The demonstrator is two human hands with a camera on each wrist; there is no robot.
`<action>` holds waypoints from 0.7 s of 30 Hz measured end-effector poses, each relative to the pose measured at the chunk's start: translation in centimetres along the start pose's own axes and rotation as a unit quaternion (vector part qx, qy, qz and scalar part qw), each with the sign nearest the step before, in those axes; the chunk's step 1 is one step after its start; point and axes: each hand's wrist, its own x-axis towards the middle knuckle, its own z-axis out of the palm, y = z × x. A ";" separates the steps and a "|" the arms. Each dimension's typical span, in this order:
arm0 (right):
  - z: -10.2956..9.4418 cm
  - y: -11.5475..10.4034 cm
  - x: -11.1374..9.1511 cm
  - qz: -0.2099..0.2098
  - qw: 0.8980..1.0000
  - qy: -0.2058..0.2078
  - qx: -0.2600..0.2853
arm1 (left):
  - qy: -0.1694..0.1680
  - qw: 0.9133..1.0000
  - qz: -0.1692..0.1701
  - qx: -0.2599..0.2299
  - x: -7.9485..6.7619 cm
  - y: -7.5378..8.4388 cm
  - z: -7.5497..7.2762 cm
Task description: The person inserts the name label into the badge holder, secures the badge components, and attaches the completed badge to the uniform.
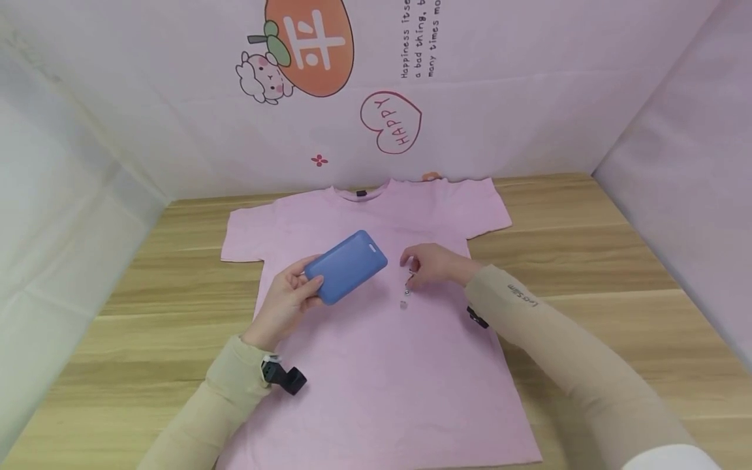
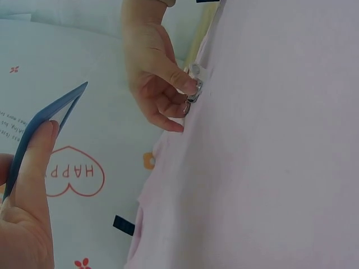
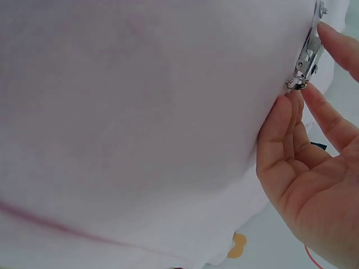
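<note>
My left hand (image 1: pixel 286 297) pinches the edge of a blue ID card holder (image 1: pixel 346 269), thumb on top, with the slotted end pointing to the upper right. The holder (image 2: pixel 47 115) is seen edge-on in the left wrist view. Over the chest of a pink T-shirt (image 1: pixel 382 378), my right hand (image 1: pixel 436 264) holds a metal badge clip (image 3: pixel 307 59) between thumb and fingers. A clear strap with a snap (image 2: pixel 196 69) hangs from the clip. The right fingertips lie right at the shirt cloth. Holder and clip are apart.
The T-shirt lies spread on a wood-grain table (image 1: pixel 587 281), its collar (image 1: pixel 360 197) toward the back. A printed white backdrop (image 1: pixel 499 117) rises behind the table, with pale cloth walls on both sides. Each wrist wears a small black camera (image 1: pixel 284 376).
</note>
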 end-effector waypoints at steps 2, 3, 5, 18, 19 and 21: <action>0.0 -0.1 0.1 -0.004 1.000 0.002 -0.008 | -0.001 1.000 0.002 -0.001 0.1 0.0 0.0; 0.0 -0.1 0.1 -0.004 1.000 0.002 -0.012 | -0.001 1.000 0.002 -0.002 0.1 0.0 0.0; -0.1 -0.2 0.0 -0.009 1.000 0.003 -0.014 | -0.002 1.000 0.001 -0.003 0.1 0.1 0.0; -0.3 0.3 -0.1 -0.051 0.997 0.021 0.057 | -0.002 1.000 -0.001 -0.016 0.4 0.2 0.1; -0.4 0.4 -0.2 -0.052 0.996 0.029 0.061 | -0.003 1.000 -0.002 -0.017 0.5 0.2 0.1; -0.4 0.5 -0.2 -0.055 0.995 0.047 0.070 | -0.006 1.000 -0.003 -0.020 0.5 0.0 0.1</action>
